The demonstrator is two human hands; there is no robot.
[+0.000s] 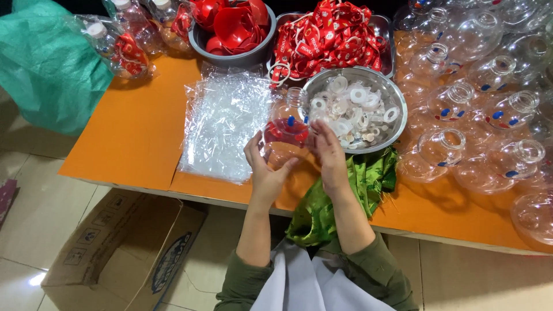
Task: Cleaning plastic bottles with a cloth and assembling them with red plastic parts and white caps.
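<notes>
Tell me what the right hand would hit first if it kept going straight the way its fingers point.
The right hand points up and away from the person. Beyond its fingertips lies the steel bowl of white plastic rings, probably its near rim first; depth is unclear.

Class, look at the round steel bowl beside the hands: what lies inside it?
The steel bowl holds a heap of white plastic rings. The heap covers the bowl's bottom, so anything beneath cannot be seen.

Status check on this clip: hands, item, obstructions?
Left hand and right hand both gripping clear bottle over orange table. Bottle upright, uncapped. Steel bowl of white rings beside right hand; plastic bags by left. Nothing blocking.
</notes>
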